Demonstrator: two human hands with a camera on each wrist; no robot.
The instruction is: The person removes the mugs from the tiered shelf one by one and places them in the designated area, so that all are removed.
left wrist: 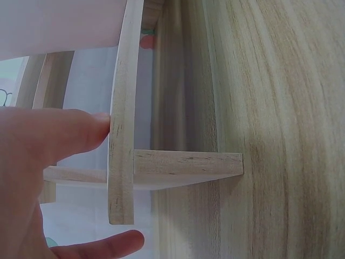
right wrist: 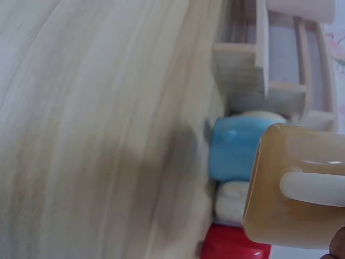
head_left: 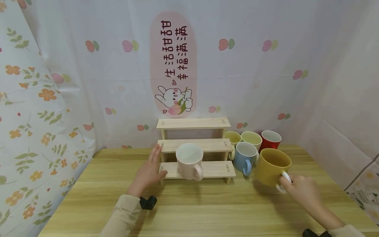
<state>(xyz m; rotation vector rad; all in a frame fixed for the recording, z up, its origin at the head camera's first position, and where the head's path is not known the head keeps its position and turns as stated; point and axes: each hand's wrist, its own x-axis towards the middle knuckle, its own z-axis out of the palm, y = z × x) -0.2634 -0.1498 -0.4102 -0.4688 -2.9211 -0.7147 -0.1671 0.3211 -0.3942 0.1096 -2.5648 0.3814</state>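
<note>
My right hand grips the white handle of a yellow mug, which is lifted off the table in front of the other cups. In the right wrist view the mug overlaps the blue mug behind it. My left hand is at the left end of a three-step wooden shelf, its fingers extended. The left wrist view shows the thumb against the edge of the lowest step. A pale pink mug stands upright on that step, its handle toward the front right.
Right of the shelf stand a blue mug, a yellow cup, a pale yellow-green mug and a red mug, close together. A printed cloth hangs behind the wood-grain table.
</note>
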